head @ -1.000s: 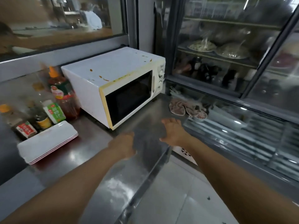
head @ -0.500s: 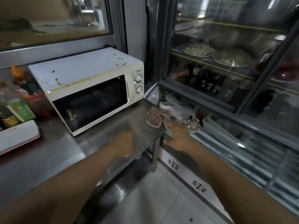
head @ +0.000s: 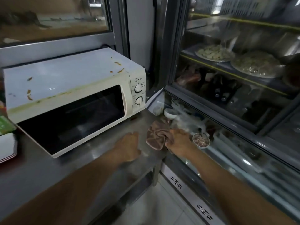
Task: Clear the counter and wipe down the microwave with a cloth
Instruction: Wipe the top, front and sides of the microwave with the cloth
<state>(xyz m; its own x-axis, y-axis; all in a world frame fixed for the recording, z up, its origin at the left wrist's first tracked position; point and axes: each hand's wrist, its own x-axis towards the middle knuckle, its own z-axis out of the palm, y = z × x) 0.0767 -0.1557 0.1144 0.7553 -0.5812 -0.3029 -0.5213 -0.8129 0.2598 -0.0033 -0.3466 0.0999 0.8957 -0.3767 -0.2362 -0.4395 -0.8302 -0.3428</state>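
Right hand (head: pixel 179 142) grips the cloth (head: pixel 157 135) beside the microwave (head: pixel 73 95)

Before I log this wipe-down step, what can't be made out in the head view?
- Right hand fingers: hidden under the crumpled pinkish-brown cloth, so the grip is unclear.
- White plastic trays: cut off by the left edge.
- White microwave dial markings: too small.
- Small bowl contents: blurred.
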